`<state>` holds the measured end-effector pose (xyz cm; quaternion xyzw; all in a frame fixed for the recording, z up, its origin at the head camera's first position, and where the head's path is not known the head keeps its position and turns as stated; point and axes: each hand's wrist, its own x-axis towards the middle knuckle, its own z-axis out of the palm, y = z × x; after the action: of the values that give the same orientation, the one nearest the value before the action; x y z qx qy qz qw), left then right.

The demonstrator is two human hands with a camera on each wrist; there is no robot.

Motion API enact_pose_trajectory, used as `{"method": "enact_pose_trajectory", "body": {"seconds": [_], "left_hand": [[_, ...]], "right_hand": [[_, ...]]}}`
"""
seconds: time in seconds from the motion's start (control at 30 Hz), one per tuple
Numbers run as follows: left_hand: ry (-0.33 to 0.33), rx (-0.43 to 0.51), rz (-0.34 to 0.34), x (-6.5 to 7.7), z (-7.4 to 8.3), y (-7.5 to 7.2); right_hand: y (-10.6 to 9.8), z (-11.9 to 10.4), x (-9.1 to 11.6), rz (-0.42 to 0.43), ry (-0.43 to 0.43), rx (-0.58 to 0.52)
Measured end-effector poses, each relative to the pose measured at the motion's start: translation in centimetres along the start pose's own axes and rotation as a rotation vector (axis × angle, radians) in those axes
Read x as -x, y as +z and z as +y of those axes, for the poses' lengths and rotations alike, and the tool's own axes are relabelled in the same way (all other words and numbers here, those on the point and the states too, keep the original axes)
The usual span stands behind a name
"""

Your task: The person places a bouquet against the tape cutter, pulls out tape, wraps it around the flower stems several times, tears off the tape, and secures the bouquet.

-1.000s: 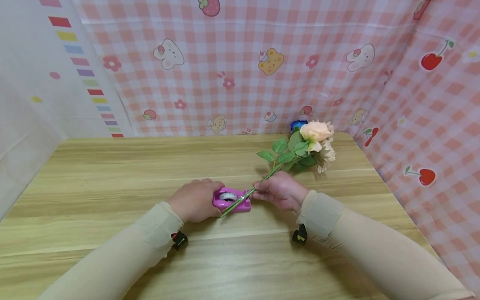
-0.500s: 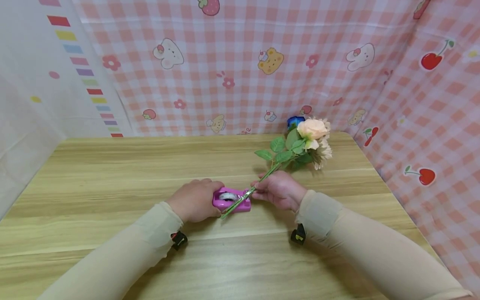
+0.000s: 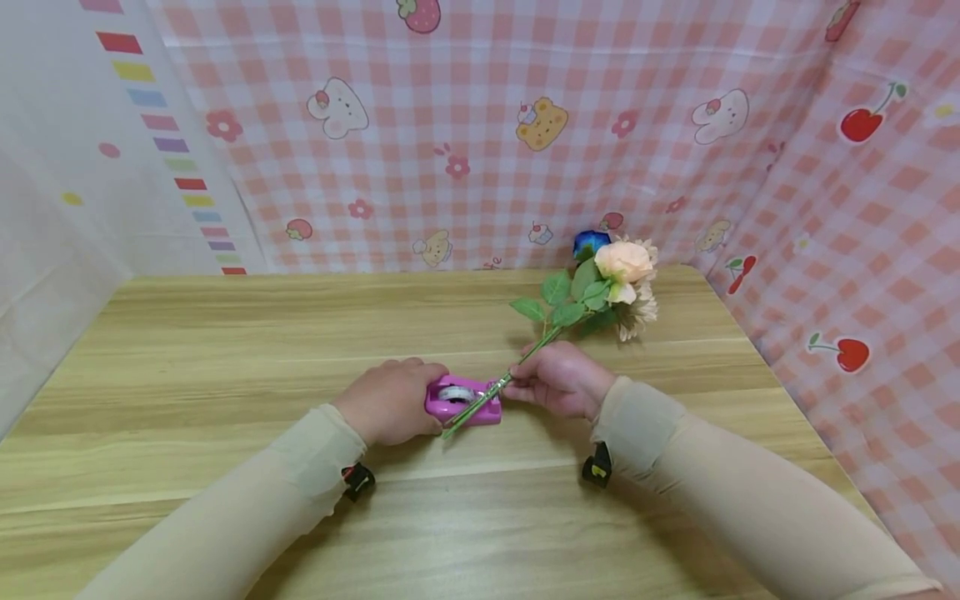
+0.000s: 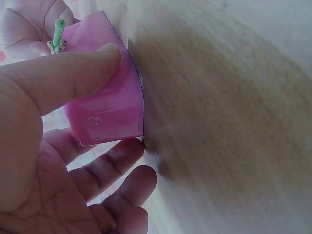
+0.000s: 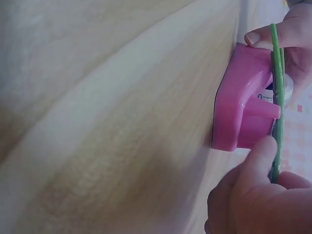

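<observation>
My left hand (image 3: pixel 393 402) grips the left end of a pink tape dispenser (image 3: pixel 480 412), which stands on the table with a roll of clear tape (image 3: pixel 456 394) in it. In the left wrist view the thumb presses one side of the dispenser (image 4: pixel 107 112). My right hand (image 3: pixel 564 380) pinches the green stems (image 5: pixel 279 92) of a bunch of artificial flowers between thumb and fingers. These stems slant over the dispenser beside its cutter. A shiny band of tape lies on them near my right fingertips. At their upper end are a peach rose (image 3: pixel 624 262), a blue rose (image 3: pixel 590 244) and pale blossoms (image 3: pixel 639 315).
The wooden table (image 3: pixel 225 350) reaches back to a pink checked cloth (image 3: pixel 480 200). A white cloth hangs at the left, and checked cloth hangs along the right side. Green leaves (image 3: pixel 556 287) spread from the stems above the tabletop.
The flower heads have shifted slightly to the left, and the stems have turned a little in my right hand. My left hand and the dispenser have stayed in place.
</observation>
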<state>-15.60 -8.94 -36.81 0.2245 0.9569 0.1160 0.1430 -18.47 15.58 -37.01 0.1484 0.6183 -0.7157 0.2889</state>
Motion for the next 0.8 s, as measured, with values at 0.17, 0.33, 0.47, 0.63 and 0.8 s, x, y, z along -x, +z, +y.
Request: {"method": "enact_pose_trajectory", "body": {"seconds": [0.17, 0.33, 0.47, 0.63, 0.8], "left_hand": [[0.003, -0.004, 0.003, -0.05, -0.06, 0.02], [0.006, -0.008, 0.004, -0.05, -0.09, -0.04], [0.005, -0.006, 0.003, 0.01, -0.04, -0.03], [0.001, -0.001, 0.005, 0.04, 0.00, 0.01], [0.004, -0.002, 0.008, 0.01, -0.01, 0.04]], "right_hand": [[-0.28, -0.02, 0.12, -0.044, 0.032, 0.058], [-0.30, 0.12, 0.20, -0.048, 0.044, 0.095], [-0.06, 0.32, 0.17, -0.022, 0.020, 0.121], [0.27, 0.40, 0.30, -0.014, 0.023, 0.178], [0.59, 0.46, 0.54, -0.017, 0.067, 0.231]]}}
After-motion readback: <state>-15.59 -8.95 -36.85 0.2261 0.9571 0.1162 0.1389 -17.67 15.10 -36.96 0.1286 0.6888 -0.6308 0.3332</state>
